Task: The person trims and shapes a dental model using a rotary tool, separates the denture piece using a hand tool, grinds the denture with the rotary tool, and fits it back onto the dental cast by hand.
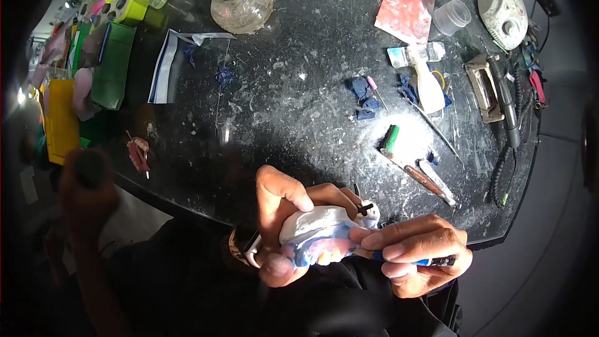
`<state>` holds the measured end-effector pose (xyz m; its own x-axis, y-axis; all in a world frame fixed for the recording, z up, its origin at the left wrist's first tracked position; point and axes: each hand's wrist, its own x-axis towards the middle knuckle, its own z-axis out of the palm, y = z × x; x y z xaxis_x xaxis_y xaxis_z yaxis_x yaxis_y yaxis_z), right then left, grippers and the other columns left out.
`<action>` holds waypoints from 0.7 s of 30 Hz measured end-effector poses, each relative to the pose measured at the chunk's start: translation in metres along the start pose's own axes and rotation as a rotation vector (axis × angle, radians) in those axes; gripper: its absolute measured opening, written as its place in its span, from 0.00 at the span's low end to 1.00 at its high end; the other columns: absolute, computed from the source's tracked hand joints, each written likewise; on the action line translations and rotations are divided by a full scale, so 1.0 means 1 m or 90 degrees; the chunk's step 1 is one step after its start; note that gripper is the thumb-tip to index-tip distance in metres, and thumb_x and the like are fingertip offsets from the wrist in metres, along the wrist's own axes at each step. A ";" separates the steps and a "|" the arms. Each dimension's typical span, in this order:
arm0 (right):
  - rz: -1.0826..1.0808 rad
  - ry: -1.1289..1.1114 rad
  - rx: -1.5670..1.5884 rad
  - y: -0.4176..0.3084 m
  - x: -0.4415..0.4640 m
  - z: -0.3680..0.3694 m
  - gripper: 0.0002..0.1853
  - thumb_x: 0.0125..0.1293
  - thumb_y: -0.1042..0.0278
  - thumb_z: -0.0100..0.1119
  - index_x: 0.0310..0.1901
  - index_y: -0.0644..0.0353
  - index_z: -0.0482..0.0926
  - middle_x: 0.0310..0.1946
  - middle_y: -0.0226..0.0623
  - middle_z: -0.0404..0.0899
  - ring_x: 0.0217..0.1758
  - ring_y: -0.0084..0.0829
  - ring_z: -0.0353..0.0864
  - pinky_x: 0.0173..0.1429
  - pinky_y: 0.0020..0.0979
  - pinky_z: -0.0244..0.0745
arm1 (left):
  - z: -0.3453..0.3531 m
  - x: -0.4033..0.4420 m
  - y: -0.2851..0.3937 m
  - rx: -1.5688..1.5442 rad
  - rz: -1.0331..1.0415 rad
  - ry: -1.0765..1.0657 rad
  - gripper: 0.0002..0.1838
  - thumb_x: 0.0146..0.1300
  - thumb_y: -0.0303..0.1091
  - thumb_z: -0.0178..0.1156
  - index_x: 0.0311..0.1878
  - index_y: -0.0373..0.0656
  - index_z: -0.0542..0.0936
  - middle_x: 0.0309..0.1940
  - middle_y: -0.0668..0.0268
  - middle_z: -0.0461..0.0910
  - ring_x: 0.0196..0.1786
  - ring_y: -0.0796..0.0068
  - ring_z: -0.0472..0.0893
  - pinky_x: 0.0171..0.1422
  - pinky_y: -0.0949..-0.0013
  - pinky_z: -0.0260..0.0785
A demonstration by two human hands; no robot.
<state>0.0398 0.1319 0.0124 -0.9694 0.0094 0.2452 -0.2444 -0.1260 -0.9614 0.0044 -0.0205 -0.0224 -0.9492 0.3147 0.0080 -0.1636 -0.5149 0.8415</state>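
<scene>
My left hand (274, 203) is wrapped around a dental cast (317, 221) in white plaster, held above my lap near the bench edge. Blue and pink material covers the cast's lower side, with a row of teeth (331, 254) along it. My right hand (430, 253) pinches a slim blue-and-black-handled tool (427, 262) like a pen. Its thin tip meets the pink gum area just beside the teeth; the exact kind of tip is too small to tell. Behind the cast, a small dark metal piece (365, 210) sticks out near my left fingers.
On the dark bench (274, 106) lie a green cap (390, 138), a brown-handled tool (424, 181), a toothed denture piece (138, 153) and a glass burner (240, 6). A handpiece (506, 103) rests at right, below a pink-smeared sheet (409, 3) and clear cup (451, 17). Another hand (87, 193) blurs at left.
</scene>
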 end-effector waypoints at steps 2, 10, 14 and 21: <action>0.028 -0.006 0.055 0.000 -0.005 -0.003 0.13 0.55 0.78 0.67 0.41 0.69 0.76 0.38 0.53 0.81 0.43 0.42 0.84 0.48 0.39 0.82 | 0.001 -0.001 -0.002 0.002 0.006 -0.004 0.34 0.58 0.66 0.53 0.45 0.45 0.53 0.19 0.50 0.75 0.23 0.61 0.77 0.45 0.47 0.72; 0.022 -0.053 0.033 -0.002 0.000 -0.007 0.12 0.56 0.79 0.66 0.41 0.69 0.76 0.39 0.52 0.81 0.44 0.43 0.84 0.49 0.38 0.82 | -0.001 0.002 -0.005 0.010 0.042 -0.029 0.34 0.58 0.66 0.52 0.45 0.45 0.53 0.19 0.50 0.75 0.23 0.61 0.77 0.44 0.47 0.72; 0.020 -0.007 0.008 -0.001 -0.001 -0.001 0.08 0.61 0.75 0.61 0.37 0.69 0.74 0.34 0.53 0.80 0.39 0.45 0.85 0.46 0.41 0.83 | 0.001 0.001 -0.004 0.017 0.018 -0.009 0.34 0.57 0.67 0.50 0.45 0.45 0.53 0.18 0.50 0.74 0.22 0.61 0.77 0.43 0.47 0.73; -0.029 -0.067 0.032 0.005 -0.003 -0.006 0.09 0.60 0.80 0.61 0.40 0.71 0.73 0.39 0.57 0.77 0.44 0.51 0.82 0.53 0.47 0.79 | 0.010 0.005 0.003 0.024 -0.083 0.095 0.36 0.54 0.69 0.49 0.44 0.44 0.54 0.17 0.50 0.74 0.18 0.61 0.75 0.38 0.51 0.74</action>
<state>0.0414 0.1373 0.0064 -0.9490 -0.0879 0.3027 -0.2841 -0.1780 -0.9421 0.0015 -0.0122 -0.0146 -0.9504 0.2533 -0.1806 -0.2803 -0.4458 0.8501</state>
